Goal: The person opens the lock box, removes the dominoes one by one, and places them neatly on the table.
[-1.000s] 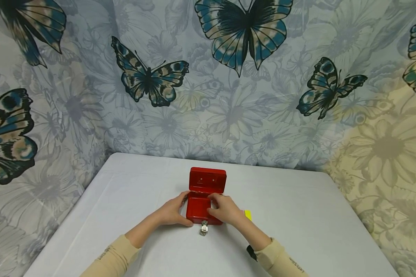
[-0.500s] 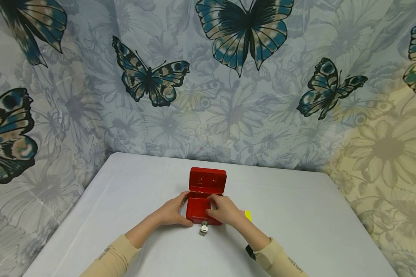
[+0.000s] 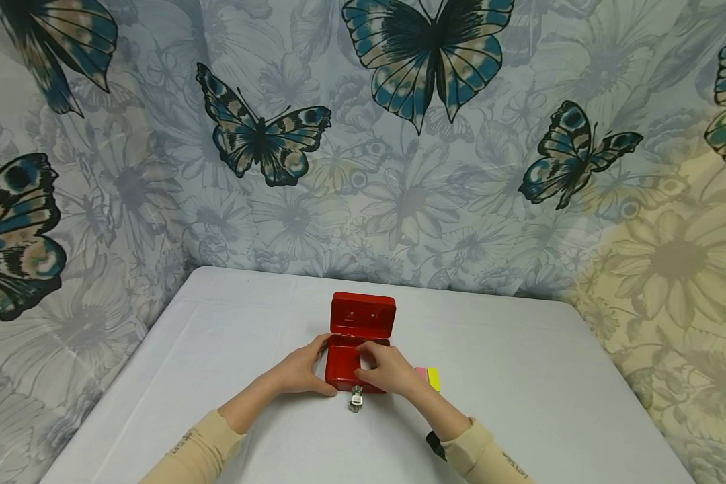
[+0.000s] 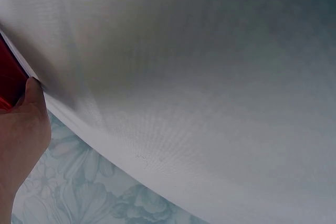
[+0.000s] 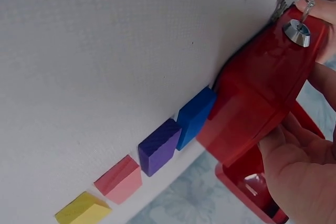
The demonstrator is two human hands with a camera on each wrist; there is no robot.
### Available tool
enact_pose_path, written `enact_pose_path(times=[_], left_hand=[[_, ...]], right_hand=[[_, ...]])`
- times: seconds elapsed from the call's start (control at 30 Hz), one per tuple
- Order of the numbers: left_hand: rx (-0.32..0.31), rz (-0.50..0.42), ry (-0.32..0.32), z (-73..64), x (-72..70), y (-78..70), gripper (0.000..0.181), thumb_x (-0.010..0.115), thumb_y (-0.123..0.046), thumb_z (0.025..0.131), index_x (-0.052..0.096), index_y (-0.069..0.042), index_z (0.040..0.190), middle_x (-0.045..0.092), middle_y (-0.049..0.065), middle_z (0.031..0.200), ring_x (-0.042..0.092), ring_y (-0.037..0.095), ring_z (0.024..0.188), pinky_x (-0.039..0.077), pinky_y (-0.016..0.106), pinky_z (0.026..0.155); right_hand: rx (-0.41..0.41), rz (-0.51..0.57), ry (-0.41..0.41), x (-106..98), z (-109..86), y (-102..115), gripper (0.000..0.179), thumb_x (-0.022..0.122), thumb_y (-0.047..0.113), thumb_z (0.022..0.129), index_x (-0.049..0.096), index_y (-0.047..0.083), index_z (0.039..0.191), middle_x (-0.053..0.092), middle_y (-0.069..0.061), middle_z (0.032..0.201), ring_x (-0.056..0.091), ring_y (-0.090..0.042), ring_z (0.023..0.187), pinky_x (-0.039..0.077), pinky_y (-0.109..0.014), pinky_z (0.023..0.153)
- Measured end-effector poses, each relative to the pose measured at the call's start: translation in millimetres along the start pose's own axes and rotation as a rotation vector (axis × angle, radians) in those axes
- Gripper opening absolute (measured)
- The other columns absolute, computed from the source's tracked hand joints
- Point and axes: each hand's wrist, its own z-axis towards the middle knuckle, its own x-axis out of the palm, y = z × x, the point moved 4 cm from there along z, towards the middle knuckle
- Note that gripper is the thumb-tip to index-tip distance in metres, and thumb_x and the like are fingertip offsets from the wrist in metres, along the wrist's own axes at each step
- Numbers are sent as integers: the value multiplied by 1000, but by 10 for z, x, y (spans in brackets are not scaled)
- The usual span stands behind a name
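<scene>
A small red metal cash box (image 3: 343, 366) stands on the white table with its lid (image 3: 361, 316) raised. Keys (image 3: 355, 401) hang from the lock (image 5: 298, 34) on its front. My left hand (image 3: 302, 370) grips the box's left side, thumb at the front corner and fingers toward the back. Over the right part of the box is my right hand (image 3: 393, 368), thumb and forefinger bent into the opening. A pale patch shows between them; I cannot tell whether they hold something. In the right wrist view, this hand (image 5: 302, 166) covers part of the box's rim.
Right of the box, a row of blocks runs along the table (image 3: 520, 383): blue (image 5: 195, 116), purple (image 5: 159, 148), pink (image 5: 119, 179) and yellow (image 5: 83, 209). The blue one lies right at the box wall. Butterfly-patterned cloth (image 3: 411, 202) hangs behind the table.
My right hand has shifted slightly left over the box, and more of the pink and yellow blocks shows beside it. My left hand and the box have stayed in place.
</scene>
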Motion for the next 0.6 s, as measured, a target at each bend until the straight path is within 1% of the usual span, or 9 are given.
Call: enact_pose_path(times=[0.17, 0.3, 0.43, 0.6], left_hand=[[-2, -6, -2, 12, 8, 15, 102, 88, -31, 68, 30, -6, 149, 43, 13, 148, 44, 31, 133, 39, 47, 108], [-14, -9, 0, 7, 12, 7, 102, 88, -30, 68, 29, -7, 149, 43, 13, 148, 44, 31, 133, 39, 47, 108], [-21, -5, 1, -1, 10, 2, 103, 88, -30, 68, 29, -9, 150, 43, 11, 148, 44, 29, 134, 39, 45, 108], [-22, -6, -4, 9, 6, 7, 103, 88, -30, 68, 29, -9, 150, 42, 11, 149, 43, 31, 134, 39, 47, 108]], right_hand=[[1, 15, -10, 5, 11, -4, 42, 75, 15, 84, 62, 0, 121, 67, -13, 110, 61, -27, 97, 55, -43, 86], [4, 13, -29, -19, 21, -9, 41, 75, 15, 84, 62, 0, 120, 67, -13, 108, 61, -27, 94, 57, -41, 83], [42, -23, -35, -58, 35, -14, 43, 76, 15, 83, 62, 0, 120, 66, -11, 100, 58, -24, 87, 56, -38, 77], [85, -65, -37, -74, 66, -29, 43, 77, 13, 82, 61, -2, 119, 64, -9, 93, 55, -21, 83, 56, -36, 74]])
